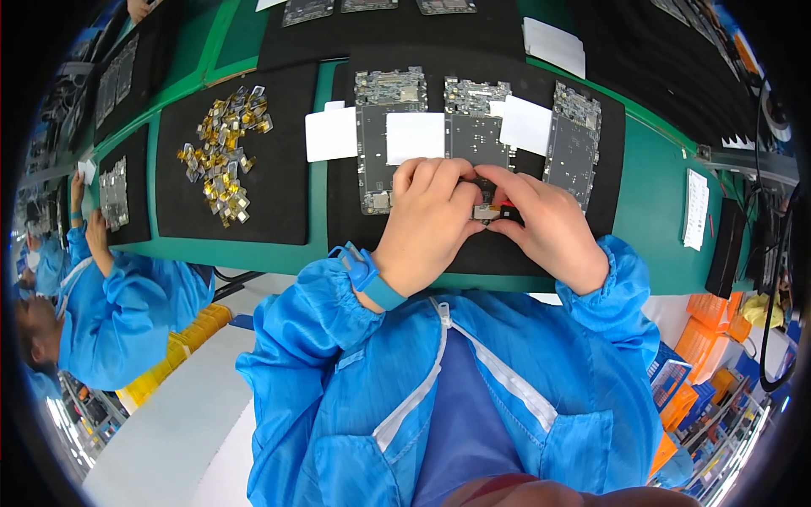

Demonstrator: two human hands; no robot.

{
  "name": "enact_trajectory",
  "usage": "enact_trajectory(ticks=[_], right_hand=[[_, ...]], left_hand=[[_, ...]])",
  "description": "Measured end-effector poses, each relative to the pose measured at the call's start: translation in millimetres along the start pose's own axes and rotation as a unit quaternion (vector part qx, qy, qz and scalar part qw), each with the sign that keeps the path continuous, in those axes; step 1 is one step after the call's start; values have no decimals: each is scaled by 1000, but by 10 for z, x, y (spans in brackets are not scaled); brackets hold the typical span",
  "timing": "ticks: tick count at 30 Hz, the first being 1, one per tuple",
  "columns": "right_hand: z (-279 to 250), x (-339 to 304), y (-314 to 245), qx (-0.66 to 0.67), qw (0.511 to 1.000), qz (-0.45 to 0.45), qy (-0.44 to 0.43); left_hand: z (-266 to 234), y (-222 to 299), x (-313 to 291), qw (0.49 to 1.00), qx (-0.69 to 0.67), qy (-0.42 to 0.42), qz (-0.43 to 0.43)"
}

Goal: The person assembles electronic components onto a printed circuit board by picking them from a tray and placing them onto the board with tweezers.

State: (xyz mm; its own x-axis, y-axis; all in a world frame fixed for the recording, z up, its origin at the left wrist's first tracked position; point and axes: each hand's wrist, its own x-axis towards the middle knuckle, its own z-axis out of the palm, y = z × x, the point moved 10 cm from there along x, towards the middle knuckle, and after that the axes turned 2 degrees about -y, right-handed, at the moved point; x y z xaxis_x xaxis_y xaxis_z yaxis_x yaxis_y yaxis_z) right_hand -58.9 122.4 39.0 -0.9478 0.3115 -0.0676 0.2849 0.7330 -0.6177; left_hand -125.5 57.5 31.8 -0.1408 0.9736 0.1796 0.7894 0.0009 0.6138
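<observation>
Three dark grey circuit boards lie side by side on a black mat: a left board (368,165), a middle board (475,131) and a right board (574,139). My left hand (427,215) is closed over the near end of the middle board, fingers bent and thumb at a small metallic part (485,211). Opposite it, my right hand (549,221) curls its index finger and thumb around the same end. A small black and red piece (508,209) shows beside the right fingers. The fingers hide most of the contact. A blue wrist strap (372,279) circles my left wrist.
White cards (414,138) lie across the boards. Left of them, a heap of small gold and silver parts (226,152) rests on another black mat (283,194). A white stack (554,47) lies far right. At the left, a person in blue (118,313) handles another board (113,194).
</observation>
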Motion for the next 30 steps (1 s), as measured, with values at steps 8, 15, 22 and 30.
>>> enact_trajectory(ticks=[8, 15, 22, 30], right_hand=[[45, -126, -4, 22, 998, 53, 36], [95, -61, -59, -19, 998, 64, -21], [-363, -96, -141, 50, 984, 108, 131], [252, 207, -1643, -46, 945, -315, -73]], left_hand=[[-669, -358, -663, 984, -20, 167, -59], [-1545, -1670, -1780, 871, 130, 359, -309], [-1716, -1964, -1480, 865, 243, 313, -309], [-1690, -2024, -1389, 874, 305, 259, -276]])
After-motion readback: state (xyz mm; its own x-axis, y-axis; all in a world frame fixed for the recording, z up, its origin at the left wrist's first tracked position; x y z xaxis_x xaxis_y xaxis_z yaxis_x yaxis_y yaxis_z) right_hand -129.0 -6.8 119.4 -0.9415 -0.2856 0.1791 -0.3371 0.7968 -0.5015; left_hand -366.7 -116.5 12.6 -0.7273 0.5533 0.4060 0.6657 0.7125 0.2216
